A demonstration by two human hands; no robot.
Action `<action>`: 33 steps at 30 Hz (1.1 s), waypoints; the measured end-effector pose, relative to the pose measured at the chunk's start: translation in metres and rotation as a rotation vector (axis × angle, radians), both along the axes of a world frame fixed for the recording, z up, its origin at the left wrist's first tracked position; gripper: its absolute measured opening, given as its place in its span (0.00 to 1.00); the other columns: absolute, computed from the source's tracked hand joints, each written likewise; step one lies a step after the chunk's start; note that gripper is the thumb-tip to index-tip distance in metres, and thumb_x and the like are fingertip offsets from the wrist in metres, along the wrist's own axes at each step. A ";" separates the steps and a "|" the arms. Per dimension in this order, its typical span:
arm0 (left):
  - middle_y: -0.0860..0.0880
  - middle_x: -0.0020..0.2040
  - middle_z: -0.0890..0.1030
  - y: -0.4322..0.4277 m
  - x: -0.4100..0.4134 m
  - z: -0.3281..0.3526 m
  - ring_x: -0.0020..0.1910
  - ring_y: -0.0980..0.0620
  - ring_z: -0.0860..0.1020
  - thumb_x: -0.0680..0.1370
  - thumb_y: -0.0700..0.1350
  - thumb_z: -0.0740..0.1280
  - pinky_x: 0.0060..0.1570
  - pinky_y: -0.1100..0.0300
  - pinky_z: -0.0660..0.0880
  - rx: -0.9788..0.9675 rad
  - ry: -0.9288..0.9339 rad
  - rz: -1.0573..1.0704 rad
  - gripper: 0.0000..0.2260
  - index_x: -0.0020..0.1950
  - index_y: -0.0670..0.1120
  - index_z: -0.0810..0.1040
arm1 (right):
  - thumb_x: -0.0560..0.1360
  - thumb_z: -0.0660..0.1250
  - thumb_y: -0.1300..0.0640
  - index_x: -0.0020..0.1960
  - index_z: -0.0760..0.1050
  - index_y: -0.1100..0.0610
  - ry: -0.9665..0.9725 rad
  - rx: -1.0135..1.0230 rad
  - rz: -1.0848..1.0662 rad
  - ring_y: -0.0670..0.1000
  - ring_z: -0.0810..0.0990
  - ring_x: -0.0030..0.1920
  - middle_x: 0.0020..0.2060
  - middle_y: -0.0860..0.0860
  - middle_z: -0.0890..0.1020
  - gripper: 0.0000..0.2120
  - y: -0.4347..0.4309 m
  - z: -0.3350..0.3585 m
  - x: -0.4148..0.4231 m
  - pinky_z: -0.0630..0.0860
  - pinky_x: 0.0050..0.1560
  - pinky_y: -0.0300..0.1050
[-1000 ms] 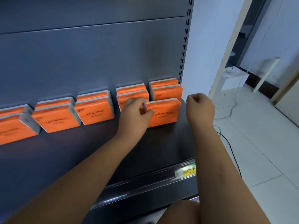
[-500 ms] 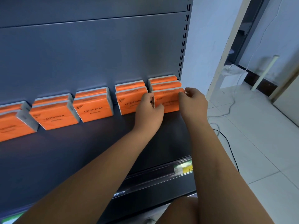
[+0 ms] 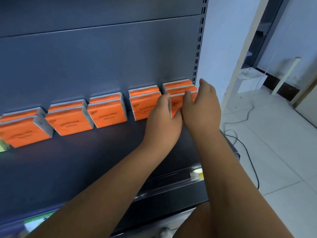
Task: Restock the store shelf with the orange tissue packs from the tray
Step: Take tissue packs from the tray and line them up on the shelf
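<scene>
Pinching the front pack (image 3: 177, 102) by its left edge, the left hand (image 3: 163, 117) has its fingers tucked down the white side and its thumb hooked low on the orange face: a firm hold. In from the other side comes the right hand (image 3: 203, 107), flat and loose. Its fingers are straight and point up along the pack's right edge, its thumb lies on the upper face, and nothing is curled round anything. The 2 hands touch just in front of the pack, so most of its face is hidden.

That pack stands upright at the far right end of the shelf (image 3: 85, 160), up against 2 rear packs (image 3: 178, 85) that back onto the dark back panel (image 3: 103, 57). That makes 3 deep, just beside the slotted upright (image 3: 199, 48).

Running left along the panel are 4 more orange stacks, each 2 packs deep. First comes the neighbour stack (image 3: 145, 104), partly behind the left hand, then the middle stack (image 3: 106, 115) with "COTTON TISSUE" readable. Next is the tilted stack (image 3: 70, 122), and the end stack (image 3: 22, 133) is blurred at the picture's left edge.

Down on the shelf's front lip sits a yellow price label (image 3: 196, 174). Off to the right are pale floor tiles (image 3: 274, 160) and a white box (image 3: 250, 81) by the wall.
</scene>
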State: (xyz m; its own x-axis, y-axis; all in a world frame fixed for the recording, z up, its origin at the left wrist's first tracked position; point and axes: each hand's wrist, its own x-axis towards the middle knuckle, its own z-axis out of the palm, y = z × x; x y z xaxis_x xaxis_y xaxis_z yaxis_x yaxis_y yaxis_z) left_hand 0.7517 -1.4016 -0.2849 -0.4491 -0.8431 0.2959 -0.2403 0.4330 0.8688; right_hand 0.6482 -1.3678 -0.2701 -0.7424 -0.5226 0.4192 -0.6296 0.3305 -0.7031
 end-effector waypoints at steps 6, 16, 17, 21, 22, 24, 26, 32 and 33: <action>0.42 0.76 0.71 0.009 0.094 0.029 0.76 0.43 0.67 0.82 0.55 0.59 0.76 0.47 0.63 -0.506 -0.526 0.230 0.24 0.74 0.43 0.70 | 0.82 0.58 0.50 0.73 0.69 0.62 0.286 0.000 0.167 0.61 0.72 0.69 0.68 0.59 0.76 0.24 0.003 0.014 0.051 0.70 0.68 0.55; 0.40 0.79 0.66 0.031 0.272 0.032 0.78 0.36 0.63 0.82 0.59 0.53 0.76 0.41 0.62 -0.468 -0.847 0.586 0.31 0.78 0.41 0.66 | 0.81 0.58 0.46 0.72 0.71 0.62 0.441 0.075 0.562 0.61 0.73 0.69 0.67 0.59 0.77 0.25 0.003 0.021 0.213 0.65 0.72 0.52; 0.40 0.79 0.66 0.037 0.291 0.030 0.78 0.36 0.64 0.81 0.59 0.53 0.76 0.41 0.63 -0.446 -0.867 0.618 0.31 0.78 0.41 0.67 | 0.81 0.58 0.46 0.72 0.71 0.61 0.441 0.072 0.609 0.61 0.73 0.68 0.67 0.59 0.77 0.25 0.004 0.020 0.232 0.67 0.70 0.53; 0.40 0.78 0.69 0.068 0.369 0.024 0.77 0.35 0.66 0.81 0.59 0.55 0.74 0.39 0.64 -0.391 -0.954 0.760 0.30 0.76 0.41 0.69 | 0.81 0.57 0.46 0.73 0.70 0.61 0.467 0.070 0.796 0.60 0.71 0.72 0.69 0.58 0.76 0.27 0.020 0.006 0.310 0.65 0.73 0.55; 0.40 0.77 0.69 0.077 0.389 0.021 0.76 0.34 0.66 0.81 0.59 0.55 0.73 0.39 0.64 -0.378 -0.978 0.780 0.30 0.76 0.41 0.69 | 0.81 0.56 0.45 0.74 0.70 0.61 0.476 0.087 0.843 0.59 0.69 0.74 0.70 0.57 0.75 0.27 0.026 0.000 0.329 0.63 0.75 0.55; 0.39 0.77 0.70 0.096 0.429 0.012 0.76 0.34 0.65 0.81 0.60 0.55 0.73 0.37 0.65 -0.339 -1.023 0.805 0.30 0.75 0.41 0.69 | 0.82 0.57 0.45 0.75 0.68 0.60 0.490 0.128 0.953 0.58 0.66 0.76 0.71 0.56 0.74 0.28 0.037 -0.014 0.364 0.60 0.77 0.54; 0.38 0.76 0.70 0.116 0.465 0.002 0.76 0.33 0.65 0.81 0.60 0.54 0.73 0.37 0.65 -0.290 -1.048 0.832 0.30 0.75 0.40 0.70 | 0.82 0.58 0.45 0.75 0.68 0.60 0.489 0.148 1.069 0.58 0.66 0.76 0.72 0.56 0.74 0.27 0.049 -0.027 0.395 0.60 0.77 0.55; 0.45 0.78 0.69 0.175 0.544 -0.041 0.80 0.39 0.60 0.79 0.65 0.49 0.76 0.40 0.62 -0.058 -1.151 0.819 0.34 0.77 0.45 0.69 | 0.81 0.58 0.44 0.73 0.70 0.59 0.605 0.269 1.355 0.57 0.68 0.74 0.68 0.55 0.76 0.26 0.082 -0.071 0.457 0.65 0.73 0.53; 0.46 0.79 0.68 0.183 0.556 -0.047 0.81 0.40 0.58 0.80 0.66 0.50 0.77 0.40 0.61 -0.001 -1.149 0.809 0.34 0.78 0.46 0.68 | 0.81 0.58 0.44 0.73 0.70 0.58 0.627 0.300 1.388 0.57 0.68 0.74 0.68 0.54 0.76 0.26 0.086 -0.079 0.463 0.65 0.73 0.52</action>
